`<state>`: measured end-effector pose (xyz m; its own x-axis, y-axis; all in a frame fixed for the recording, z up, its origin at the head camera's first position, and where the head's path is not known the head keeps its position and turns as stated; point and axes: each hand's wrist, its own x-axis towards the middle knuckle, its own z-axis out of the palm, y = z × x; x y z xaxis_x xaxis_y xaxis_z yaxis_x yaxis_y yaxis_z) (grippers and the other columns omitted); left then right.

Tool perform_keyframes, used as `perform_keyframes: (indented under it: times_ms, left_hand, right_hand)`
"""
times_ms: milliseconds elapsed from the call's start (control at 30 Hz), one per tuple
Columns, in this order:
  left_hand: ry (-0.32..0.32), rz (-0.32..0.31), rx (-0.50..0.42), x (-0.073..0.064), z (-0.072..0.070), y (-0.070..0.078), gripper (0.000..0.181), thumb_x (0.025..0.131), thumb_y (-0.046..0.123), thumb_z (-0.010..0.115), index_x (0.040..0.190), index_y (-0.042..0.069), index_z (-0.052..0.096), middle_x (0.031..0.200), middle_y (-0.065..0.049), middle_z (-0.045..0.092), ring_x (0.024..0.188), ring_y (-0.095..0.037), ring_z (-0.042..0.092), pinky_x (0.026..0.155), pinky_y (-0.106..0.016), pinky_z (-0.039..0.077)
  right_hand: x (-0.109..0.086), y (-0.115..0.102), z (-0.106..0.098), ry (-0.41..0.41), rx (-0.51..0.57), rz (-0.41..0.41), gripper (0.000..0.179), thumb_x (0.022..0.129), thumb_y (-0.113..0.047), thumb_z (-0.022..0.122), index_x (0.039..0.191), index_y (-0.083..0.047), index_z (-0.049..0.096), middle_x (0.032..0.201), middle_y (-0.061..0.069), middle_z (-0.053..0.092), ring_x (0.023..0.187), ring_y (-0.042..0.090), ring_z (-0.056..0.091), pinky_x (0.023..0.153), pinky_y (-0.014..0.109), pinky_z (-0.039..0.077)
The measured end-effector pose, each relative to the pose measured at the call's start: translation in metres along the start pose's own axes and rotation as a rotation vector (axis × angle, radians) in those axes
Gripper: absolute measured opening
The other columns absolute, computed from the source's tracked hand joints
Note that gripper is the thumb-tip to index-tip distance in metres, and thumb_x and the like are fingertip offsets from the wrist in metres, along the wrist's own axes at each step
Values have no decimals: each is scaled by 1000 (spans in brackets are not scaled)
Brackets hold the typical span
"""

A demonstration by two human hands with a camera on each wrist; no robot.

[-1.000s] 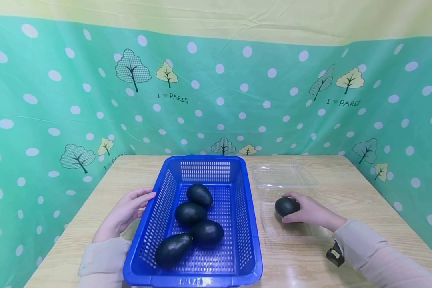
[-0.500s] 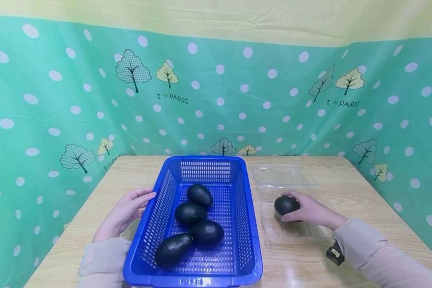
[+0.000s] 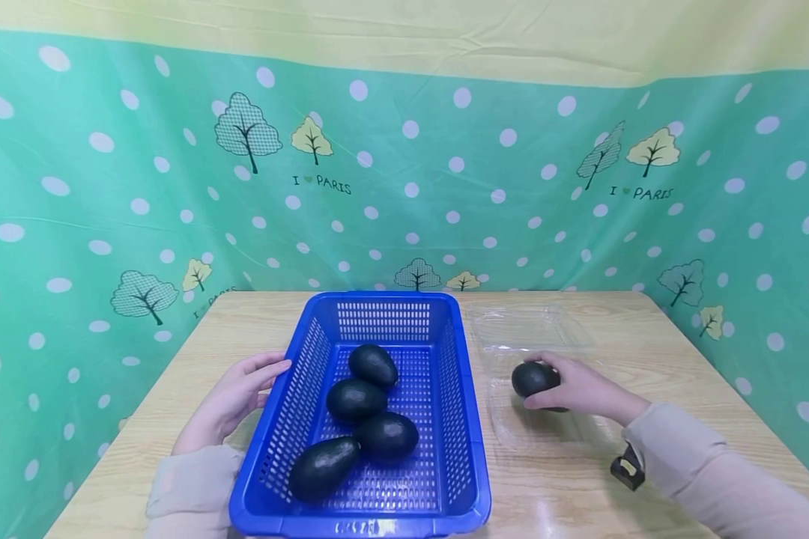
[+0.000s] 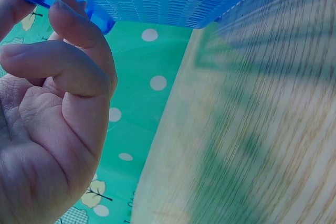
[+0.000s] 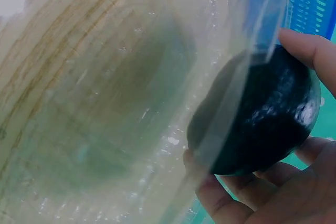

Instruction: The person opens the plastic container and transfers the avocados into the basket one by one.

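In the head view my right hand (image 3: 576, 385) grips a dark avocado (image 3: 534, 379) over the near half of a clear plastic clamshell box (image 3: 512, 434). The right wrist view shows the thumb on one side of the avocado (image 5: 273, 114) and fingers on the other, with the clear plastic wall overlapping part of it. My left hand (image 3: 236, 397) has its fingertips at the left rim of a blue plastic basket (image 3: 475, 449). Its fingers are loosely bent beneath the rim in the left wrist view. Several dark avocados (image 3: 357, 400) lie in the basket.
Behind the near half stands the box's other half (image 3: 526, 327), right of the basket. All rests on a wooden table (image 3: 647, 352), with a green dotted curtain (image 3: 411, 187) along its back and sides. A black strap device (image 3: 627, 468) sits at the right sleeve.
My right hand has shifted slightly left and away from me with the avocado, which has tilted a little. The left hand and basket stay in place.
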<state>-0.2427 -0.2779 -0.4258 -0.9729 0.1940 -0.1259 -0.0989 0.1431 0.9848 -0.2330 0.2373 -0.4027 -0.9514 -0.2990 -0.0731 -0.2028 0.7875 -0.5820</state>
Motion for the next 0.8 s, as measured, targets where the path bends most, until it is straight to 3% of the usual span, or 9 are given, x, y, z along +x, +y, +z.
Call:
perform_keyframes:
  times_ms: [267,500,800]
  left_hand:
    - [5,-5,3,1,0,-1,51,102,31,56,140,-1,46,98,10,71,91,-10,68,82,-31,56]
    - [-3,4,-2,0,0,-1,49,102,30,55,139,-1,47,97,10,72,90,-10,69,81,-31,57]
    - [-4,6,-2,1,-1,-1,48,102,30,55,139,-1,48,98,10,72,91,-10,69,81,-31,57]
  right_hand:
    - [2,-4,-6,7,0,-31,75,77,-32,82,136,-1,50,124,26,62,110,39,61,85,54,51]
    - [2,-9,-10,-5,9,0,77,77,-34,82,138,-2,49,128,27,59,110,39,61,80,47,53]
    - [3,-14,-14,-13,38,-19,77,78,-36,80,139,-2,47,126,29,59,110,40,62,82,49,55]
